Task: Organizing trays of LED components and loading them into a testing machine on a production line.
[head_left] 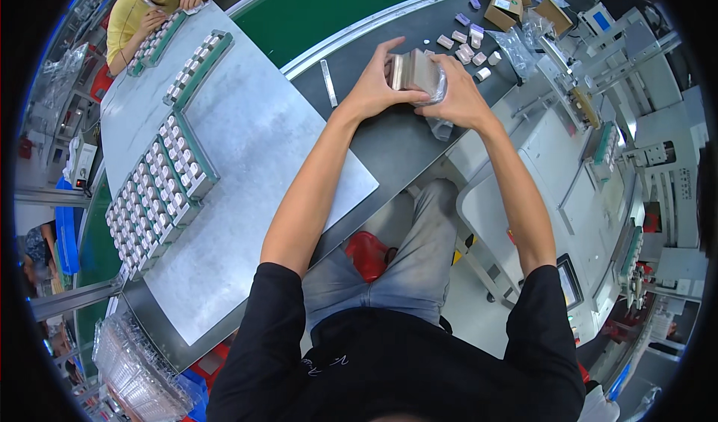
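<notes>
Between my two hands is a stack of flat, brownish-grey pieces (413, 72), blurred, so their exact kind is hard to make out. My left hand (374, 85) grips its left side, thumb across the near face. From the other side my right hand (460, 96) curls around the stack and a clear plastic bag (440, 126), which hangs below it. The stack is held above the dark worktop (396, 149). Beyond my hands lie several small pale pink blocks (464, 50) and a few purple ones (476, 31).
Green trays (196, 156) of small whitish parts line the left of a grey board (247, 153). A clear strip (329, 84) lies left of my hands. Open cardboard boxes (505, 9) stand at the far right, machinery (557, 149) on the right. A person in yellow (123, 29) works at far left.
</notes>
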The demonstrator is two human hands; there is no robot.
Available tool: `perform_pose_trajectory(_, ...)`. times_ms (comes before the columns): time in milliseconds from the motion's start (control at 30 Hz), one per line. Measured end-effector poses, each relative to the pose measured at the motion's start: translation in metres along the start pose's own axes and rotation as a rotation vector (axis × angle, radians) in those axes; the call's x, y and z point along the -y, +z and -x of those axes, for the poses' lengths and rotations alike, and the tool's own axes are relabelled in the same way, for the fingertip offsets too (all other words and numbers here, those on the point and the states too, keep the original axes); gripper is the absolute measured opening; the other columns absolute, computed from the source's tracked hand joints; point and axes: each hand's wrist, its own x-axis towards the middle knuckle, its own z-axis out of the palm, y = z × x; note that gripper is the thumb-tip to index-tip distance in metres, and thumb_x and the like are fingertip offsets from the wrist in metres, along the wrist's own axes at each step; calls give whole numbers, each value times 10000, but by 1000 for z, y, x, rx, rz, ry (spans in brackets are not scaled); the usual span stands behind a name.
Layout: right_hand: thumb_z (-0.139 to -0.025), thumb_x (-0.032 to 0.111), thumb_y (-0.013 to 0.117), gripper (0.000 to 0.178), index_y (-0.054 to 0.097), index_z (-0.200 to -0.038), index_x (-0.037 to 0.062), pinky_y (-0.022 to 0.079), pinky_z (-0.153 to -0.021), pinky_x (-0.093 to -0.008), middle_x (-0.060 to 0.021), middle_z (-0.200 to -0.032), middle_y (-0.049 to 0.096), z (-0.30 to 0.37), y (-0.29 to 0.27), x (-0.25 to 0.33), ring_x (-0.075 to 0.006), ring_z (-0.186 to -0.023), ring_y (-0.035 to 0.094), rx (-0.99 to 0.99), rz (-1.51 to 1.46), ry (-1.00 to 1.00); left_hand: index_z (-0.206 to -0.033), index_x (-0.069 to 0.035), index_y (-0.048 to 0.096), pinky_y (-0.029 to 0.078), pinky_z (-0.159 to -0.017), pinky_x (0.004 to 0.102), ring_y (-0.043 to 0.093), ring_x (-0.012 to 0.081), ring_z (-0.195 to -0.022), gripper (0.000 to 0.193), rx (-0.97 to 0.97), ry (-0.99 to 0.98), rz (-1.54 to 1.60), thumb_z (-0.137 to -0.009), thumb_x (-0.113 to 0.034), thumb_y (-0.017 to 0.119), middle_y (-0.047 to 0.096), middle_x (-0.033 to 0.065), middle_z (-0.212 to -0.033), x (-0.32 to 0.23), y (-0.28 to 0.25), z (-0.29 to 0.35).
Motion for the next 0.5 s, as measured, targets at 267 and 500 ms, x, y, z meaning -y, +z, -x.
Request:
perform_pose_trajectory(267,-557,234,836,880,523,-1361,58,446,-1037,-424,-189,-1219,553,-6,-14,-1,-389,-1188,533,187,72,-17,-1512,-32,362,470,-1088,381,563,245,-1244,1056,128,-34,-194,-655,-142,968,514,175,-1362,8,-6,1)
perform_pose_trajectory(500,-546,206,909,927,523,-1377,67,430,-1070,-389,-141,-1270,574,5,-5,-15,-314,-1210,566,52,-141,-21,-1514,-64,387,476,-1080,390,547,249,-1263,1039,123,56,41,-649,-105,961,502,179,-1402,-5,-10,6)
